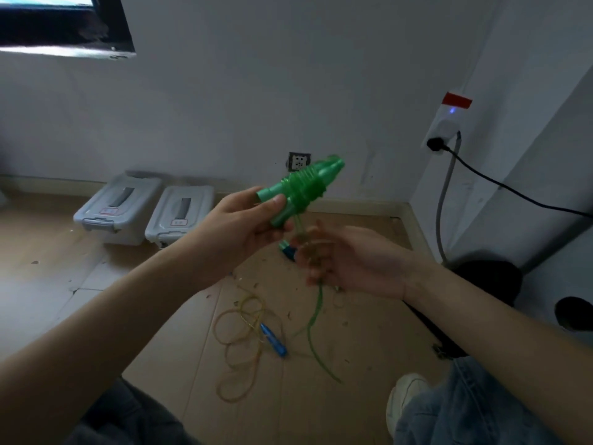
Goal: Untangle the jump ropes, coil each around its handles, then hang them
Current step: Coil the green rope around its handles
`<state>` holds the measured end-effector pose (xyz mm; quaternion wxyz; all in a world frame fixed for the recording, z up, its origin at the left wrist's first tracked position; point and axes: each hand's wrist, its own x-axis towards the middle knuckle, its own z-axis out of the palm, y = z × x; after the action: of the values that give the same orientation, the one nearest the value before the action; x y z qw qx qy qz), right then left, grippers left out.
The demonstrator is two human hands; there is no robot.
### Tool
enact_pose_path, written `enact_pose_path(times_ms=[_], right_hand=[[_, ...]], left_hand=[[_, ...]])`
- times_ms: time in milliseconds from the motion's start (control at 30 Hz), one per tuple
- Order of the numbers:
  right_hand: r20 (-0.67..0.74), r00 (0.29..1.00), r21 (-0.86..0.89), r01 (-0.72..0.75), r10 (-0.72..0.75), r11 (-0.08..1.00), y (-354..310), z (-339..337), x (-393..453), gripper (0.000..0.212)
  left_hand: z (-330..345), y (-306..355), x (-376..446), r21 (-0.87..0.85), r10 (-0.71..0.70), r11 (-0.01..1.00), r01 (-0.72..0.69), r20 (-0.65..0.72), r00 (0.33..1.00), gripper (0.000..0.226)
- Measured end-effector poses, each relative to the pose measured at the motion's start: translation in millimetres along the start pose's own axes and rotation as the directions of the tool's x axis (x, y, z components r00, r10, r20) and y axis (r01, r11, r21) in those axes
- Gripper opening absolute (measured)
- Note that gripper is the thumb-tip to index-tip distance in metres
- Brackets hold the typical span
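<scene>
A person sits on the floor (369, 332), both bare arms stretched forward. The left hand (247, 226) holds a pair of green handles (288, 197) raised in front of the wall, fingers and thumb clamped around their lower ends. Green rope (305, 184) is coiled in tight turns around the middle of the handles. The loose end of this rope (316, 319) hangs down through the right hand (346, 258), which is blurred; its fingers look loosely curled around the rope, though how firm the grip is cannot be told. On the floor below lies a yellow rope (244, 335) in loose loops with a blue handle (274, 340) on it. A second blue handle (287, 250) shows just beside the right hand. Two grey lidded boxes (118, 210) stand against the wall.
</scene>
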<state>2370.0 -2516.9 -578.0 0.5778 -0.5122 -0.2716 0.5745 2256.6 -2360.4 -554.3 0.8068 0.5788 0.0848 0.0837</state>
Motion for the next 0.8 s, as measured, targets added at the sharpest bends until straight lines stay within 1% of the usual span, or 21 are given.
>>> enact_pose_path(times_ms=[33,67,133,167,200,233,267,300,333,367,400,433,467,500,533,567,600,633,667,733,800], right_hand=[[-0.031,0.999,0.033,0.034,-0.033,0.999,-1.6,-0.3,0.9,0.035],[-0.067,0.996,-0.020,0.051,-0.052,0.999,-3.0,0.7,1.2,0.032],[-0.119,0.989,-0.289,0.048,-0.086,0.956,-2.0,1.9,2.3,0.021],[-0.124,0.989,-0.383,0.027,-0.080,0.923,-0.2,3.0,2.9,0.022],[-0.118,0.992,-0.411,-0.003,-0.050,0.912,0.9,5.4,2.7,0.025],[-0.090,0.996,-0.403,-0.025,-0.013,0.915,1.6,7.3,2.3,0.027],[-0.062,0.998,-0.402,-0.044,0.020,0.915,0.5,8.5,0.9,0.029],[-0.042,0.998,-0.426,-0.059,0.046,0.903,-1.0,8.8,-0.9,0.029],[-0.031,0.997,-0.461,-0.076,0.069,0.884,-3.2,10.0,-2.8,0.029],[-0.024,0.997,-0.492,-0.081,0.080,0.867,-5.3,11.3,-4.4,0.030],[-0.028,0.997,-0.526,-0.072,0.068,0.848,-7.4,12.8,-5.8,0.032],[-0.041,0.999,-0.581,-0.045,0.026,0.812,-9.7,14.1,-6.1,0.034],[-0.059,0.998,-0.661,-0.010,-0.038,0.750,-12.6,15.9,-5.9,0.036],[-0.066,0.992,-0.750,0.023,-0.110,0.661,-15.4,18.0,-5.8,0.038],[-0.060,0.983,-0.824,0.051,-0.176,0.565,-17.9,19.8,-4.9,0.039],[-0.052,0.973,-0.874,0.066,-0.227,0.482,-20.1,20.1,-4.4,0.039],[-0.060,0.963,-0.901,0.060,-0.261,0.430,-22.6,18.5,-4.3,0.039],[-0.087,0.955,-0.911,0.040,-0.285,0.411,-25.6,15.0,-5.1,0.038],[-0.121,0.946,-0.911,0.015,-0.302,0.412,-29.2,10.1,-6.2,0.037],[-0.181,0.939,-0.904,-0.042,-0.293,0.425,-36.1,-0.3,-9.5,0.035],[-0.197,0.951,-0.890,-0.071,-0.239,0.451,-38.7,-7.0,-13.4,0.032]], left_hand=[[-2.6,0.0,1.8,0.003,-0.005,1.000,0.005,-0.035,0.999,0.025],[-5.3,-0.1,3.5,0.001,-0.011,1.000,0.012,-0.070,0.998,0.020],[-12.3,-1.6,7.2,-0.001,-0.010,1.000,0.010,-0.138,0.990,0.016],[-16.3,-2.2,9.0,0.009,-0.005,1.000,0.007,-0.180,0.984,0.016],[-20.5,-2.7,11.1,0.039,0.001,0.999,0.008,-0.231,0.973,0.017],[-26.2,-4.0,13.2,0.125,0.030,0.992,0.007,-0.295,0.955,0.017],[-32.6,-6.0,15.9,0.290,0.091,0.957,0.019,-0.359,0.929,0.015],[-39.0,-8.4,18.6,0.496,0.172,0.866,0.056,-0.402,0.899,0.012],[-44.8,-11.1,20.0,0.670,0.240,0.734,0.114,-0.413,0.879,0.011],[-48.5,-14.8,20.4,0.772,0.256,0.610,0.179,-0.406,0.878,0.011],[-49.3,-20.2,19.7,0.826,0.218,0.513,0.234,-0.389,0.895,0.012],[-47.5,-28.0,18.4,0.868,0.149,0.421,0.266,-0.355,0.923,0.013],[-43.2,-36.8,17.4,0.905,0.073,0.332,0.266,-0.306,0.949,0.013],[-37.3,-45.6,16.5,0.930,-0.001,0.271,0.249,-0.259,0.966,0.014],[-30.9,-53.1,15.6,0.941,-0.073,0.251,0.227,-0.216,0.974,0.014],[-23.6,-58.0,14.1,0.947,-0.138,0.249,0.204,-0.174,0.975,0.013],[-17.3,-60.9,12.6,0.951,-0.188,0.256,0.173,-0.127,0.974,0.013],[-11.1,-61.0,11.1,0.953,-0.232,0.271,0.138,-0.075,0.970,0.011],[-6.3,-58.8,9.1,0.948,-0.278,0.301,0.103,-0.016,0.960,0.010],[2.0,-49.0,2.2,0.915,-0.367,0.403,0.028,0.134,0.921,0.010],[8.4,-36.0,-5.4,0.858,-0.436,0.513,-0.029,0.290,0.852,0.011]])
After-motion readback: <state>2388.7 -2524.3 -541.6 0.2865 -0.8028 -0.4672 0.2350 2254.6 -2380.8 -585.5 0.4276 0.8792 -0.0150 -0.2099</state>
